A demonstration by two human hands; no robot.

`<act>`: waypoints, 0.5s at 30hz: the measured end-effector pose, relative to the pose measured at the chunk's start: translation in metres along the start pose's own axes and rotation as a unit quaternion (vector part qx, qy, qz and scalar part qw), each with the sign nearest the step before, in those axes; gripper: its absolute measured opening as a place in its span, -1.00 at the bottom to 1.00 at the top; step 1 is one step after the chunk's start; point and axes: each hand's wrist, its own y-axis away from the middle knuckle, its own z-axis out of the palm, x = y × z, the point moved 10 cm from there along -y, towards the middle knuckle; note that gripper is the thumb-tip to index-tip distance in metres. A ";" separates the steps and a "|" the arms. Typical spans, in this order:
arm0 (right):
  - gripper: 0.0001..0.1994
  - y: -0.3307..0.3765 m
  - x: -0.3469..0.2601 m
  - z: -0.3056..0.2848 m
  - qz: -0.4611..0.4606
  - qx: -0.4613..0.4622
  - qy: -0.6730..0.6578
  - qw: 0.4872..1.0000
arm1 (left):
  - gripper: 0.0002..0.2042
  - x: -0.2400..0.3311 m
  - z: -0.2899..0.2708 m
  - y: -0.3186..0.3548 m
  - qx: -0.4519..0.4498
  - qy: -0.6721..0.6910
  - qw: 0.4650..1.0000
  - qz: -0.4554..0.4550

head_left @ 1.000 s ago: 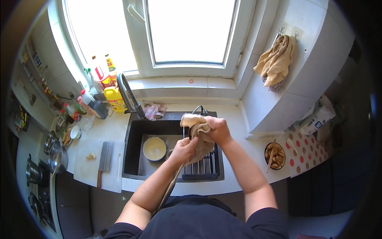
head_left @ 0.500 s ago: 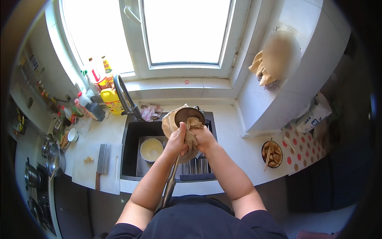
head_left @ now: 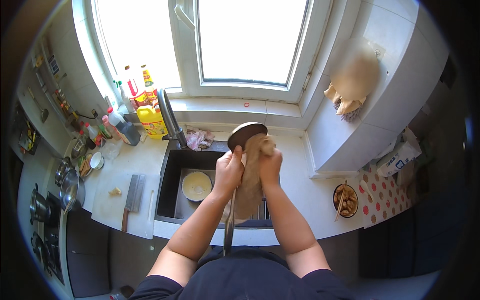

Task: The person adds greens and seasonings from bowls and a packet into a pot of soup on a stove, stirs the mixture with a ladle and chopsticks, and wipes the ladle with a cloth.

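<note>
Stove: pots (head_left: 70,187) sit at the far left edge of the frame, on the dark cooktop.
Bottles: a cluster stands in the upper left, by the window sill, with a yellow jug (head_left: 151,120) nearest the tap.
Cutting board: a white board (head_left: 107,207) lies left of centre on the counter, with a cleaver (head_left: 132,197) resting on it, blade end away from me.
Tap: the curved tap (head_left: 169,117) rises at the back left corner of the sink.
Sink: the dark sink (head_left: 167,187) sits in the middle of the frame, and a pale round bowl (head_left: 196,185) lies inside it on the left side.
Rag: a crumpled pinkish rag (head_left: 199,138) lies on the counter just behind the sink.
Left hand: my left hand (head_left: 229,171) is clenched around the long handle of a ladle, just under its bowl.
Ladle: the ladle (head_left: 246,135) is held upright above the sink at centre frame, its dark bowl at the top and its handle running down toward my body.
Cloth: a beige cloth (head_left: 250,185) is wrapped against the ladle and hangs down between my hands.
Right hand: my right hand (head_left: 270,167) grips the cloth, pressing it to the ladle.
Right counter: a bowl of food (head_left: 346,200) with chopsticks across it sits at right, beside a dotted mat (head_left: 385,192).
Upper right: a tan towel (head_left: 352,82) hangs on the tiled wall, blurred.
</note>
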 end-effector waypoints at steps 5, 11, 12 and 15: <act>-0.75 0.004 -0.004 0.021 0.161 -0.141 -0.562 0.799 | -0.41 0.070 -0.005 0.019 0.157 -0.435 0.827 0.318; -0.63 0.033 -0.013 0.047 0.382 -0.113 -0.620 0.676 | -0.24 0.044 0.040 0.051 0.010 -0.487 0.735 0.472; -0.64 0.027 -0.006 0.042 0.326 -0.125 -0.581 0.735 | -0.23 0.040 0.042 0.052 -0.003 -0.478 0.747 0.463; -0.69 0.010 -0.010 0.021 0.127 -0.130 -0.395 0.900 | -0.19 0.040 0.036 0.048 -0.026 -0.379 0.827 0.413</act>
